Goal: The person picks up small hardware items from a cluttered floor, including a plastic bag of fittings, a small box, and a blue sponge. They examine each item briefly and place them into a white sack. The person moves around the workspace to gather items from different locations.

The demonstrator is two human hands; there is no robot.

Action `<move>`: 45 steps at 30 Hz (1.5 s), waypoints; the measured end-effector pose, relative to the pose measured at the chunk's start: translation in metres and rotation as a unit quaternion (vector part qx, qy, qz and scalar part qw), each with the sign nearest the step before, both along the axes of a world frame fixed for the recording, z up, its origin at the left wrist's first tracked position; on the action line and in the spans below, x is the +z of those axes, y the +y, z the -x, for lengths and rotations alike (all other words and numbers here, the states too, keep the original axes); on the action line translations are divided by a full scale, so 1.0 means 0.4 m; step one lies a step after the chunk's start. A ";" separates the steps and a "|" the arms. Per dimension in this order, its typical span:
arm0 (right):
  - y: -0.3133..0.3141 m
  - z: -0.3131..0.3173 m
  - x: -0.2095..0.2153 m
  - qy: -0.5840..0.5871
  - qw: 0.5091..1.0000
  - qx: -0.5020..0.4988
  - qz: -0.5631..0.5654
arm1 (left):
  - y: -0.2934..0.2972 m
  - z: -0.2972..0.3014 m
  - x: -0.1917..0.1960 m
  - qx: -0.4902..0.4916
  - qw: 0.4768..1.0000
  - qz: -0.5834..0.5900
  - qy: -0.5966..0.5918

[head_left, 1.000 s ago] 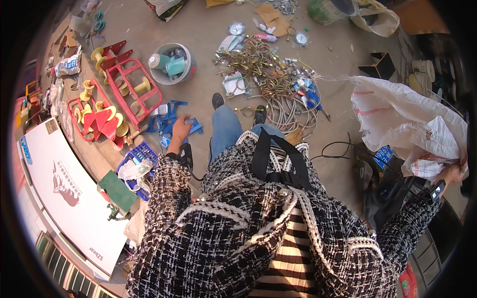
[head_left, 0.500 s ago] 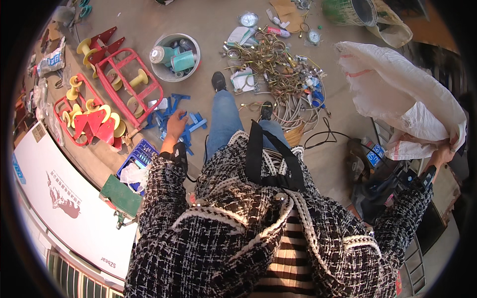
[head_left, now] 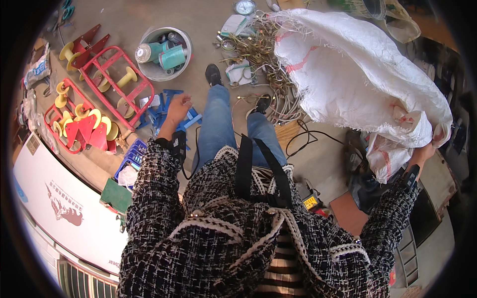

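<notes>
My right hand grips the bunched edge of a large white woven sack with red stripes. The sack hangs out to the right, its frayed mouth spread wide. It partly covers a pile of brass-ended hoses and fittings on the ground. Over several blue metal brackets on the left hovers my left hand, its fingers loosely bent and apart, with nothing visible in them.
Red metal frames with yellow rollers lie at the left. Ahead stands a white bucket holding teal-wrapped spools. A blue crate and a green box sit near my left arm. Black cable curls by my right foot.
The white sack has swung left and forward over part of the hose pile, billowing wider, still in my right hand. My left hand has lifted a little off the blue brackets.
</notes>
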State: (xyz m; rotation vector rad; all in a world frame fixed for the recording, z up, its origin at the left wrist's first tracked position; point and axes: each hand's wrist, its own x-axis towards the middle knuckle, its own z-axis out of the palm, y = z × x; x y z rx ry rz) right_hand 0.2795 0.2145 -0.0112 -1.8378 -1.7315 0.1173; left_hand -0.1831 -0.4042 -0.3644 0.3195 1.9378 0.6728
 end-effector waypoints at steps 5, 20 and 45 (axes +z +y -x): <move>-0.055 -0.324 -0.076 -0.019 0.996 -0.081 0.029 | 0.273 -0.168 -0.163 -0.192 0.980 -0.038 0.016; -0.677 -1.098 -0.458 -0.138 0.898 -0.387 0.154 | 0.732 -0.559 -0.966 -0.575 0.756 -0.002 0.314; -0.917 -0.953 -0.747 -0.139 0.868 -0.390 0.275 | 0.744 -0.414 -1.144 -0.209 0.955 0.071 0.197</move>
